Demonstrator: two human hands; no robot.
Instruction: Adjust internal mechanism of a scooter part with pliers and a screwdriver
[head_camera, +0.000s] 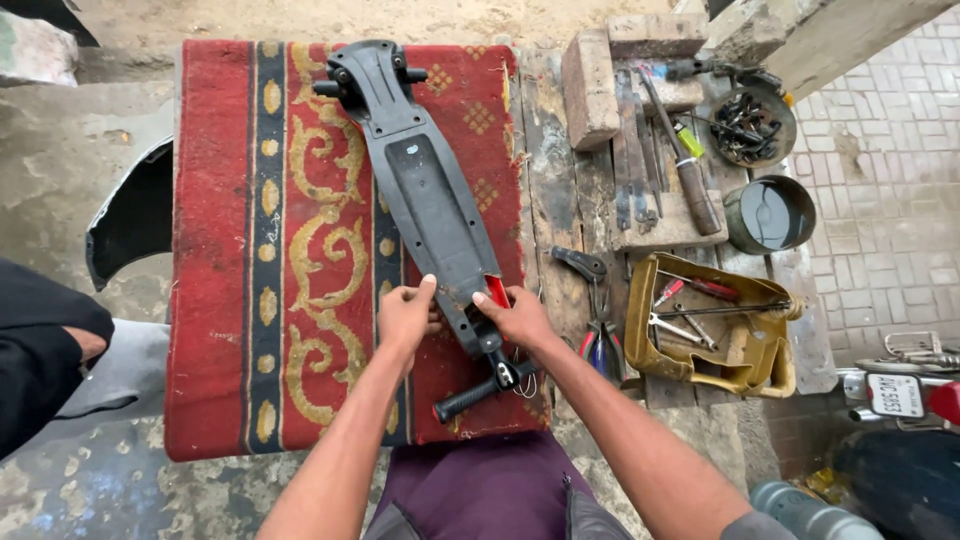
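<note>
Black plastic makes up the long scooter deck (425, 190) that lies lengthwise on a red patterned rug (230, 250), its wheel bracket at the far end and its narrow end toward the person. The left hand (405, 318) rests against the left edge of that near end, fingers curled and thumb pointing up along the plastic, gripping nothing fully. The right hand (518, 318) presses on the right edge beside a small red part (497, 290), its fingers bent onto the deck. Just below both hands a black handlebar grip (470, 398) sticks out at an angle.

The rug covers a rough wooden table (560, 200). To the right lie pliers (600, 345), a yellow tray of tools (750, 370), a hammer (690, 170), bricks (590, 85) and two round metal bowls (770, 213). Beyond is stained concrete ground (60, 180) and paving tiles (890, 150).
</note>
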